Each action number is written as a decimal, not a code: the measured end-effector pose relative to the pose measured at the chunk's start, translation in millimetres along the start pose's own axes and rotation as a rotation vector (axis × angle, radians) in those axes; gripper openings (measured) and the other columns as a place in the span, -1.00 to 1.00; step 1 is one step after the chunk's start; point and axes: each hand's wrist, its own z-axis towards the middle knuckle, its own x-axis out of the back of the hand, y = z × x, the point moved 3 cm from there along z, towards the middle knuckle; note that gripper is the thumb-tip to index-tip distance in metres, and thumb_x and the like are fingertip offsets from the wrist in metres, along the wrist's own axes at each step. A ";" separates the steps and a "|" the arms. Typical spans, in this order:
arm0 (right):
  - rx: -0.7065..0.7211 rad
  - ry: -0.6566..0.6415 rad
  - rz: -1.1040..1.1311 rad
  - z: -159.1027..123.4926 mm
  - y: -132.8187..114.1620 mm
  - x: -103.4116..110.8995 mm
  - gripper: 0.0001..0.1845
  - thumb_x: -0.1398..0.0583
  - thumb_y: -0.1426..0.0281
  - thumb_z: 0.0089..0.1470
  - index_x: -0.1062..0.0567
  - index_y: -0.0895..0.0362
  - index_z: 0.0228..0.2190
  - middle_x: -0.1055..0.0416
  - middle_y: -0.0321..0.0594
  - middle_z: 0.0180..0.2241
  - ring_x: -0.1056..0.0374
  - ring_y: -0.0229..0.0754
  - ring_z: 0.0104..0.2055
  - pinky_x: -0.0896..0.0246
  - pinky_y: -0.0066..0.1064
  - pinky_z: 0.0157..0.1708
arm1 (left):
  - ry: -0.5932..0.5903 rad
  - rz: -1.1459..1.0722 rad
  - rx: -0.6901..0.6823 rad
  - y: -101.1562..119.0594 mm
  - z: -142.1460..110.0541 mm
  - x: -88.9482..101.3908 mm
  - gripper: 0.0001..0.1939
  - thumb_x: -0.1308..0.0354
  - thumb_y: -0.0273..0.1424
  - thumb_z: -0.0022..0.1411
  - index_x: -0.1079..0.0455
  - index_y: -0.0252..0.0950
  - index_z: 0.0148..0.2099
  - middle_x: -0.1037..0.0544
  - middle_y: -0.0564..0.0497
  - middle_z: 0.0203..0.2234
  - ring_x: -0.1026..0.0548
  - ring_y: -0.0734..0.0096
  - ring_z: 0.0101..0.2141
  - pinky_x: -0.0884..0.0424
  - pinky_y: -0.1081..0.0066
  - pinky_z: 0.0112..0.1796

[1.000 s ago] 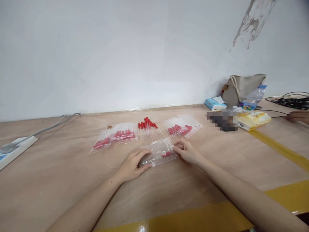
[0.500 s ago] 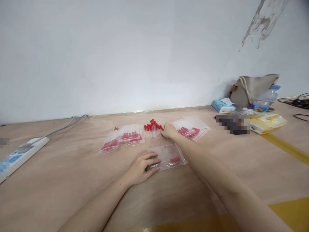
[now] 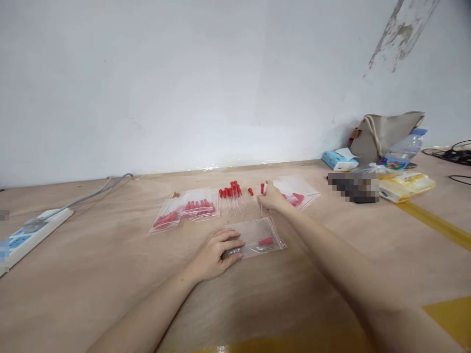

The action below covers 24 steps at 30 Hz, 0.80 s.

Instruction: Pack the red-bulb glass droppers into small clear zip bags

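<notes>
My left hand [image 3: 220, 251] lies on the left end of a clear zip bag [image 3: 262, 234] with a red-capped dropper inside, its fingers curled down on the plastic. My right hand [image 3: 271, 197] is further out, pinched on a red-capped dropper [image 3: 262, 190] that it has lifted just right of the loose dropper pile [image 3: 231, 192]. One more loose dropper [image 3: 250, 191] lies between the pile and my hand. Filled bags [image 3: 184, 208] lie left of the pile. Another filled stack [image 3: 299, 194] lies right of my hand.
A power strip [image 3: 25, 229] with its grey cable sits at the far left. At the back right are a tissue box [image 3: 335, 159], a beige drawstring bag [image 3: 386, 132], a water bottle [image 3: 405, 146], a yellow packet [image 3: 406, 184] and black cables [image 3: 454, 156]. Yellow tape [image 3: 430, 225] crosses the table.
My right hand left the open bag, reached out to the loose pile, and now pinches one dropper, drawn slightly right of the pile. My left hand stayed on the bag.
</notes>
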 end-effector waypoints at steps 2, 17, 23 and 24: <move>0.018 0.019 0.152 -12.4 14.0 8.3 -0.28 -0.08 0.48 -0.09 0.05 0.26 0.11 -0.40 -0.23 -0.50 -0.34 -0.25 -0.58 -0.22 -0.48 -0.55 | 0.003 -0.001 0.000 -0.6 -0.3 -0.1 -0.70 -0.06 -0.30 0.20 -0.37 -0.17 -0.01 -0.37 -0.07 -0.01 -0.29 0.21 0.02 -0.20 0.13 0.03; -0.154 0.014 1.133 -85.3 64.2 -2.7 -0.68 -0.12 0.27 -0.05 -0.12 0.03 -0.25 -0.30 -0.39 -0.53 -0.37 -0.25 -0.53 -0.36 -0.31 -0.43 | -0.009 0.006 0.023 -1.2 -0.1 2.4 -0.65 -0.04 -0.27 0.22 -0.30 -0.15 0.05 -0.37 -0.04 0.00 -0.28 0.22 0.03 -0.21 0.15 0.03; 0.060 -0.374 0.867 -92.5 58.5 -2.4 -0.65 -0.26 0.20 -0.22 -0.30 0.15 -0.45 -0.32 -0.39 -0.63 -0.26 -0.35 -0.59 -0.19 -0.49 -0.55 | 0.014 -0.004 0.041 0.8 0.0 5.2 -0.57 -0.06 -0.26 0.20 -0.22 -0.23 0.10 -0.38 -0.08 -0.02 -0.29 0.21 0.02 -0.22 0.17 0.02; 0.103 -0.404 0.798 -92.3 58.0 -2.0 -0.65 -0.27 0.20 -0.24 -0.34 0.16 -0.45 -0.28 -0.42 -0.67 -0.21 -0.37 -0.63 -0.12 -0.52 -0.60 | 0.017 -0.005 0.039 0.8 0.0 5.2 -0.57 -0.06 -0.26 0.20 -0.22 -0.23 0.10 -0.38 -0.08 -0.02 -0.30 0.21 0.01 -0.22 0.17 0.02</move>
